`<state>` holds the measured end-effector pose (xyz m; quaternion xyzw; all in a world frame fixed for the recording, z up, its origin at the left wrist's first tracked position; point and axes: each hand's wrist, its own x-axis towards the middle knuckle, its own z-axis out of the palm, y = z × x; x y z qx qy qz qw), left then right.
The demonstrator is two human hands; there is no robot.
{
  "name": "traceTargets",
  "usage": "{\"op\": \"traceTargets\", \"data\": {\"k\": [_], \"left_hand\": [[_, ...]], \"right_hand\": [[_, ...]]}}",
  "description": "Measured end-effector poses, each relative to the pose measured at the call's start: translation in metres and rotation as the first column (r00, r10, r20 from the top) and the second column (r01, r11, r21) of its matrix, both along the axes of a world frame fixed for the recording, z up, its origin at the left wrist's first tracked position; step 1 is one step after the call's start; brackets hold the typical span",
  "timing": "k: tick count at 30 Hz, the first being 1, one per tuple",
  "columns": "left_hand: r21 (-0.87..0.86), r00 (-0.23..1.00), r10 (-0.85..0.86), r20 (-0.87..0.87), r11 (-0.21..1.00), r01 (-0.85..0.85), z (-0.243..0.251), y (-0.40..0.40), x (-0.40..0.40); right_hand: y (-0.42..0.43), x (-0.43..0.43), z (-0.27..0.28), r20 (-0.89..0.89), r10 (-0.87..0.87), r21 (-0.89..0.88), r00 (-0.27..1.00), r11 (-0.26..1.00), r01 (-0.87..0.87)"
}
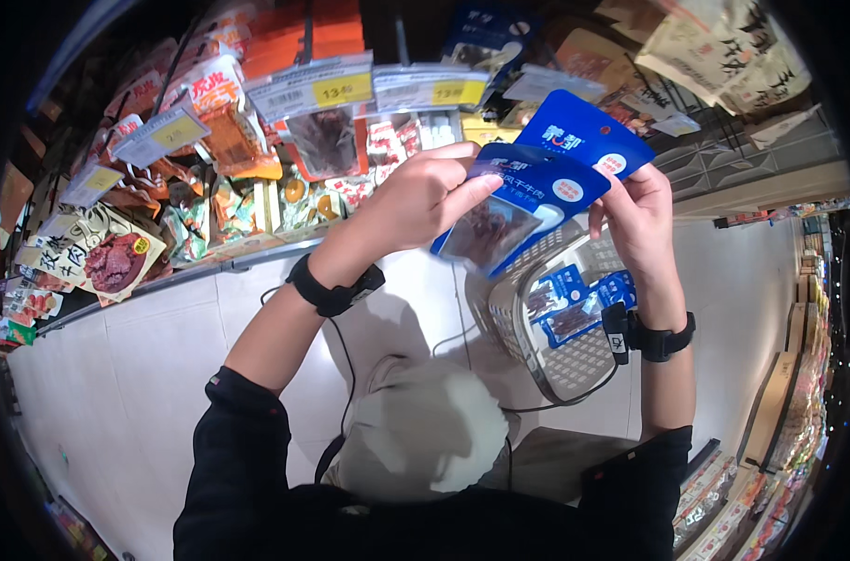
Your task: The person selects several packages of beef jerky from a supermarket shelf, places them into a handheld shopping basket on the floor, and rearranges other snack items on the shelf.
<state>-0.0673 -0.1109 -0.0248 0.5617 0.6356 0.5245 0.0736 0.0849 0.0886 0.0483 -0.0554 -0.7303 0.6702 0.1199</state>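
Before me, my left hand [425,196] pinches the upper left part of a blue pouch of dried meat [498,235] with a clear window. My right hand [632,210] grips a second blue pouch [572,133], which lies partly behind the first; its fingertips also meet the first pouch's right corner. The two pouches overlap above the rim of a light grey perforated plastic basket [513,315]. Several similar blue pouches [572,322] lie inside the basket. Both wrists wear black straps with small devices.
Hooks with hanging snack packs [232,130] and price tags [313,88] run along the rack ahead. Loose wrapped snacks [239,210] fill bins below. Beige packets [733,59] hang at upper right. Black cables trail near the basket. More stocked shelves [783,393] stand to the right.
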Motion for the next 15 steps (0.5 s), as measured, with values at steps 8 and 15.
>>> {"op": "traceTargets", "data": {"k": [8,15], "left_hand": [[-0.019,0.924,0.092,0.371,0.996,-0.091,-0.068,-0.051,0.009],[-0.02,0.927,0.112,0.358,0.993,-0.113,-0.074,-0.061,0.019]], "right_hand": [[-0.038,0.001,-0.004,-0.118,-0.043,0.211,0.992,0.975,0.067],[-0.049,-0.044,-0.057,-0.135,-0.042,0.131,0.99,0.99,0.059]]}}
